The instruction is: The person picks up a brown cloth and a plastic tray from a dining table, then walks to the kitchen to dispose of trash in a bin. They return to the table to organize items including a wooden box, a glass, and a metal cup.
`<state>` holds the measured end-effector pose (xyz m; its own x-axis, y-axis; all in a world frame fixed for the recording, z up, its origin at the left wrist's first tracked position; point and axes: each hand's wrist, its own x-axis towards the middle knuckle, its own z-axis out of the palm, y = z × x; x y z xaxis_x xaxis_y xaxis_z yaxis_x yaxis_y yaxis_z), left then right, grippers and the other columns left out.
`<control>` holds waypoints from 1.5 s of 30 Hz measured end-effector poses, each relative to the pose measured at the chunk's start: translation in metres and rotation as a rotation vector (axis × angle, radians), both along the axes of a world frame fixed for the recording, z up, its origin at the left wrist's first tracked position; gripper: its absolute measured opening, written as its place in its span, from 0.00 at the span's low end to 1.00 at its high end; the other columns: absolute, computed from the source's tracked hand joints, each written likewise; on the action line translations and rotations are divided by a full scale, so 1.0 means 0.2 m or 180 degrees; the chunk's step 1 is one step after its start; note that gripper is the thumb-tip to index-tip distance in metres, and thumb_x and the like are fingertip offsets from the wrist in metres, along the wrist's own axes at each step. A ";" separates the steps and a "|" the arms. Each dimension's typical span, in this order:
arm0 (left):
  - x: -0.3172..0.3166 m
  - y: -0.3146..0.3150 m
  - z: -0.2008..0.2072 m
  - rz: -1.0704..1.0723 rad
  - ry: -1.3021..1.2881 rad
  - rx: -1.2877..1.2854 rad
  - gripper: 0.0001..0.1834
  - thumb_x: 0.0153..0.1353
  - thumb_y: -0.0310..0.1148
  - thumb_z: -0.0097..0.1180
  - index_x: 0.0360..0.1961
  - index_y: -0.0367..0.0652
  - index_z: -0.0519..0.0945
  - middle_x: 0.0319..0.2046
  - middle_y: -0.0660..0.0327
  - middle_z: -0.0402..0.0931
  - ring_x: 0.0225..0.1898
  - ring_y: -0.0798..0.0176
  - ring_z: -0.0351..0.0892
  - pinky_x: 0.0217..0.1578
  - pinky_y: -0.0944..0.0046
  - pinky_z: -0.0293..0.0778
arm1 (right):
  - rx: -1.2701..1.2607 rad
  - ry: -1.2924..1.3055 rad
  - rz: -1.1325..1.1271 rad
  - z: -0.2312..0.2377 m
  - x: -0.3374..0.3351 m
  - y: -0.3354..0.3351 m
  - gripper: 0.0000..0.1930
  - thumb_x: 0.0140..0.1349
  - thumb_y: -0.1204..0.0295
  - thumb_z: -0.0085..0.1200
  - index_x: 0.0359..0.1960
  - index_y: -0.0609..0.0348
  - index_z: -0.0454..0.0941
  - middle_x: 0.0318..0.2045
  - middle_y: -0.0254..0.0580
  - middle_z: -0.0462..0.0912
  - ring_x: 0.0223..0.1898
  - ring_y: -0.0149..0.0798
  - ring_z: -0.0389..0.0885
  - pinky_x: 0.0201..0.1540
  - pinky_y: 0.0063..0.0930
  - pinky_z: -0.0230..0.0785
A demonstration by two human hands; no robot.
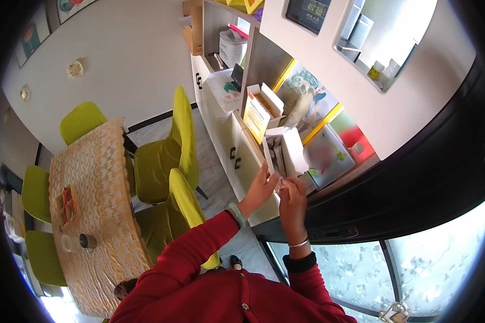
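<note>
At the cabinet ledge, my left hand is closed at the near end of an open white box, its fingers along the box's side. Inside the box stand several slim pale packets. My right hand is beside the left one, at the same corner, with its fingers bent into a pinch. A small whitish bit shows between the two hands, too small to name. Behind the white box stands another open box with an orange and white flap.
A white plastic bag lies farther along the ledge, near a white lidded container. Pictures in yellow frames lean at the back. Green chairs and a cloth-covered table stand at the left. A dark door edge is at the right.
</note>
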<state>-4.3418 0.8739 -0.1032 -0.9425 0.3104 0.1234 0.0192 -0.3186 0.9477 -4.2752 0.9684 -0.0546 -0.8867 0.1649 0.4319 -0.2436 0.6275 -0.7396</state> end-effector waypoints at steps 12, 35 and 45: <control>-0.28 0.21 -0.01 0.0357 0.0048 -0.0385 0.40 0.58 0.46 0.47 0.56 0.19 0.51 0.50 0.34 0.63 0.55 0.48 0.63 0.54 0.61 0.59 | 0.0478 -0.0104 -0.0581 0.10 -0.23 -0.01 0.25 0.58 0.72 0.46 0.58 0.63 0.58 0.53 0.63 0.62 0.52 0.58 0.63 0.55 0.42 0.55; 1.24 -1.19 0.07 0.3211 0.0003 -0.0381 0.29 0.65 0.38 0.40 0.64 0.43 0.48 0.59 0.55 0.55 0.60 0.61 0.54 0.57 0.65 0.55 | -0.0363 -0.0053 0.3557 0.02 0.53 -1.24 0.30 0.60 0.62 0.47 0.60 0.63 0.53 0.62 0.59 0.50 0.63 0.54 0.48 0.62 0.41 0.44; 2.20 -2.02 -0.62 0.4726 -0.0860 -0.2618 0.35 0.55 0.39 0.49 0.62 0.44 0.51 0.59 0.50 0.52 0.59 0.51 0.53 0.55 0.56 0.56 | 0.0909 -0.0336 0.5046 -0.61 1.22 -2.13 0.29 0.52 0.66 0.50 0.57 0.64 0.59 0.59 0.64 0.54 0.58 0.59 0.57 0.58 0.40 0.54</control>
